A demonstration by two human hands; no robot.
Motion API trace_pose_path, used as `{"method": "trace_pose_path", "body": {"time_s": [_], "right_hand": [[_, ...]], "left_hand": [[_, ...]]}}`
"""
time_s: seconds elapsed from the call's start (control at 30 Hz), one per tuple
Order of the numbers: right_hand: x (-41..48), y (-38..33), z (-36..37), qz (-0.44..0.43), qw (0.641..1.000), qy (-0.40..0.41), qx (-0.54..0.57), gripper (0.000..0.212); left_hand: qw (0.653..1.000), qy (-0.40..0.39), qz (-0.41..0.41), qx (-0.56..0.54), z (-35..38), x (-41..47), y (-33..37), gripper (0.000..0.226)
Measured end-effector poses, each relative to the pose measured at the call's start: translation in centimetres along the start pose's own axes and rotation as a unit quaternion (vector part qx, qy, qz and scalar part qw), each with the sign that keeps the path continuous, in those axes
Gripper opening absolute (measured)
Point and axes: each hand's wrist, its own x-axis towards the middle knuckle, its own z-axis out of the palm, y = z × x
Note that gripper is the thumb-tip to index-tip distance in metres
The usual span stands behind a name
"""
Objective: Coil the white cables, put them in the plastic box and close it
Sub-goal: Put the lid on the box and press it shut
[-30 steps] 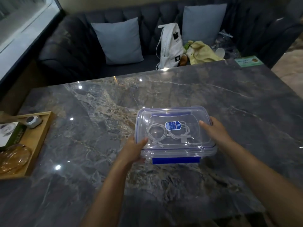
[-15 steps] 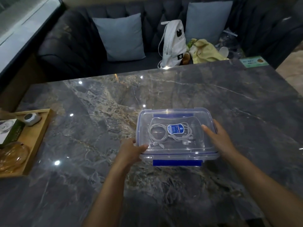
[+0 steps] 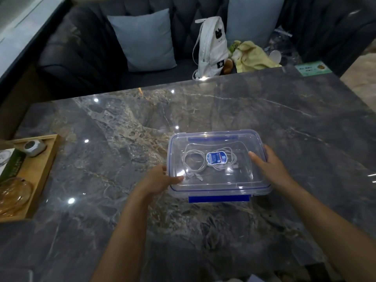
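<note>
Taking the box [image 3: 219,193] as the dial's centre, with 12 o'clock pointing away from the person, the near latch [image 3: 218,198] at 6 o'clock is a blue flap folded down against the wall, which suggests that side is already clipped. The left hand [image 3: 160,180] grasps the box at 9 o'clock, its thumb laid over the lid [image 3: 223,180] and its fingers out of sight below the rim. The right hand [image 3: 268,169] grasps it at 3 o'clock in the same way, thumb on top. Gripping the two short sides like this probably serves to press the lid home evenly, or to steady the box for moving. Whether there are side clips under the palms I cannot tell, nor whether the box rests on the table [image 3: 122,200] or hangs just above it. Inside, seen through the clear lid, the cables [image 3: 233,158] lie as loose white rings on the floor of the box, beneath a blue label [image 3: 216,158] on the lid. So coiling and stowing look done and only the closing is in doubt. The far latch [image 3: 211,138] at 12 o'clock shows as a blue strip. Well apart at 9 o'clock, a tray [image 3: 40,176] sits on the table edge. At 12 o'clock, beyond the table, a white bag [image 3: 211,47] leans on a sofa [image 3: 81,47].
</note>
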Motion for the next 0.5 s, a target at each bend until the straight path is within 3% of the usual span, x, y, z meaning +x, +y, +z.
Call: {"method": "trace_pose_path", "body": {"time_s": [0.1,0.2,0.27,0.37,0.5], "right_hand": [[0.9,-0.6,-0.2,-0.002,1.000,0.020,-0.007,0.020],[1.6,-1.3,0.3,-0.008,0.999,0.027,-0.020,0.022],[1.9,-1.2,0.7,-0.015,0.999,0.023,-0.030,0.029],[1.7,-1.2,0.7,-0.015,0.999,0.000,-0.052,0.037],[1.8,-1.5,0.4,0.008,0.994,-0.016,-0.109,0.042]], "left_hand": [[0.992,0.099,0.061,-0.053,0.7,0.9,0.4,0.039],[0.952,0.233,0.200,0.009,2.3,2.0,0.8,0.041],[0.932,0.236,0.241,0.130,3.7,2.7,0.4,0.048],[0.889,0.245,0.221,0.317,4.4,3.7,-0.7,0.050],[0.847,0.258,0.229,0.404,4.2,3.5,-0.1,0.052]]}}
